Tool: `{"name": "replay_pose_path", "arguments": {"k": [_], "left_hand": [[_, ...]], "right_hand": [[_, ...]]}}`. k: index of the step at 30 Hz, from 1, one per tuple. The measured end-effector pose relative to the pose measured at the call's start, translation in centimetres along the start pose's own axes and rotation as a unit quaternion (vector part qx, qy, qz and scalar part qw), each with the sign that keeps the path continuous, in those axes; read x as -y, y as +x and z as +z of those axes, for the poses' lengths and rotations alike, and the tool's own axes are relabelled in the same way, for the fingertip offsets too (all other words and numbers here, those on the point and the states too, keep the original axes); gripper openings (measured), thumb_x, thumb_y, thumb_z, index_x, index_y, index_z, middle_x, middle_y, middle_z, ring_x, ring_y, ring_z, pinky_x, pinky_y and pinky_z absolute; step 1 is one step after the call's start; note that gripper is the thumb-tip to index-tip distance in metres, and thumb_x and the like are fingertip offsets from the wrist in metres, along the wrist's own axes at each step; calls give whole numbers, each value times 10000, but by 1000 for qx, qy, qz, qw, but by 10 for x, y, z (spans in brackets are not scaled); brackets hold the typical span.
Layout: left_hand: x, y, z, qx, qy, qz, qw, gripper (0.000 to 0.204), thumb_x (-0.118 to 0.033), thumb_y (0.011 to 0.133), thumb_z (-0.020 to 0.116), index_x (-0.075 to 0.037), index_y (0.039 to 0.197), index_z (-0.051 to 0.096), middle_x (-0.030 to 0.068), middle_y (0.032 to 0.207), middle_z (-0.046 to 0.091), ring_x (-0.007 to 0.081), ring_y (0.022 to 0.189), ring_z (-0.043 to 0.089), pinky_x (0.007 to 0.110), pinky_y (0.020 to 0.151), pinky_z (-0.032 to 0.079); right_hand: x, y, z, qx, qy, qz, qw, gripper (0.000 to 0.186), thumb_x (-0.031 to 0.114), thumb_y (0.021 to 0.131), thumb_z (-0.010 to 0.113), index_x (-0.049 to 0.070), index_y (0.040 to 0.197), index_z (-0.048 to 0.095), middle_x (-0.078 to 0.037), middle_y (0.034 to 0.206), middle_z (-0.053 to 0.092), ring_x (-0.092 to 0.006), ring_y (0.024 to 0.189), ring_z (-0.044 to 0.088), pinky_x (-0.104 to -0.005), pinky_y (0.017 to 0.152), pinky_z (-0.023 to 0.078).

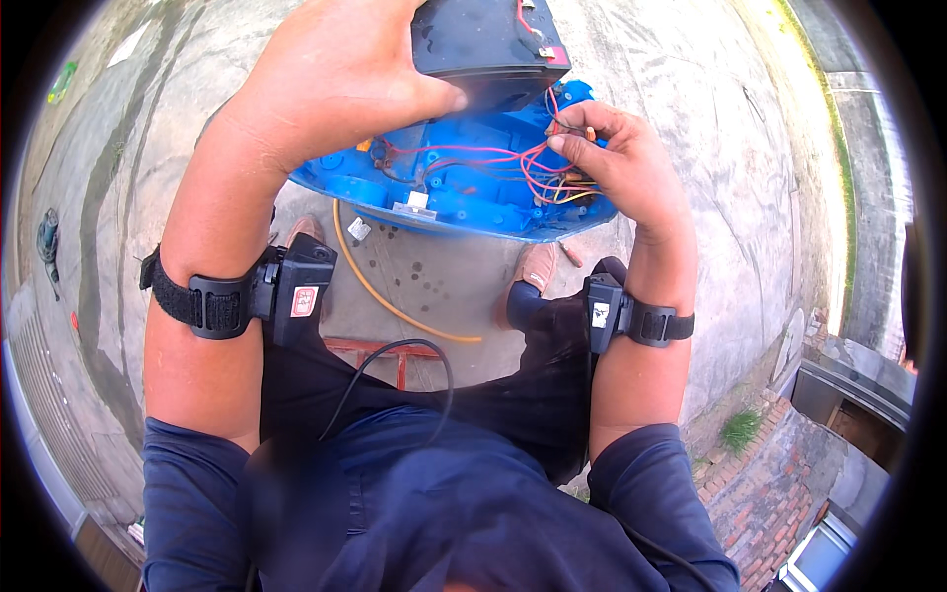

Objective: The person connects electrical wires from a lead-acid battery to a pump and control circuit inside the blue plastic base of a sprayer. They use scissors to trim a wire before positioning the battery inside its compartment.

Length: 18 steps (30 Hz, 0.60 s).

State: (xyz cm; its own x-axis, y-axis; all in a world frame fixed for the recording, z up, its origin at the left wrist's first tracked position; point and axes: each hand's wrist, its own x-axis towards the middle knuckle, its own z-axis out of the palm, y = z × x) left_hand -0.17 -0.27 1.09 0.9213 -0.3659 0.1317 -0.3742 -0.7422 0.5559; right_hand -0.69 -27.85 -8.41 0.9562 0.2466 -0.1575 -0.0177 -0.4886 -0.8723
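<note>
My left hand (330, 84) is closed on a black box-shaped battery (483, 44), its thumb along the near lower edge. A red wire runs to a terminal on the battery's top. Below the battery lies an open blue plastic housing (464, 209), hollow side up. Loose pink, black and yellow wires (464, 151) cross its inside and bunch at the right. Over the housing's right end, my right hand (626, 163) pinches thin wires between thumb and forefinger, close beside the battery. The far part of the housing is hidden behind the battery and my left hand.
A yellow hose (367, 284) curves over the concrete between my feet. Right of my right shoe (538, 264) lies a screwdriver (571, 255). A red metal frame (400, 365) shows beneath me. A dark teal tool (47, 242) rests far left. Black devices are strapped to both forearms.
</note>
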Motion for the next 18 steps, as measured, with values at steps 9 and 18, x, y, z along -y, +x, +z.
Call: {"name": "replay_pose_path", "arguments": {"k": [9, 18], "left_hand": [[22, 8, 7, 6, -31, -9, 999, 531, -203, 693, 854, 40, 1131, 679, 259, 1054, 700, 402, 1013, 693, 425, 889, 549], [13, 4, 3, -4, -24, 2, 1000, 524, -199, 687, 851, 37, 1123, 681, 260, 1053, 697, 402, 1011, 691, 428, 885, 548]], "right_hand": [[2, 0, 0, 5, 3, 2, 1000, 100, 128, 907, 739, 53, 973, 728, 23, 713, 636, -54, 621, 597, -238, 573, 486], [4, -1, 0, 3, -2, 1, 1000, 96, 127, 907, 737, 52, 965, 720, 32, 708, 610, -54, 616, 587, -237, 574, 484]]}}
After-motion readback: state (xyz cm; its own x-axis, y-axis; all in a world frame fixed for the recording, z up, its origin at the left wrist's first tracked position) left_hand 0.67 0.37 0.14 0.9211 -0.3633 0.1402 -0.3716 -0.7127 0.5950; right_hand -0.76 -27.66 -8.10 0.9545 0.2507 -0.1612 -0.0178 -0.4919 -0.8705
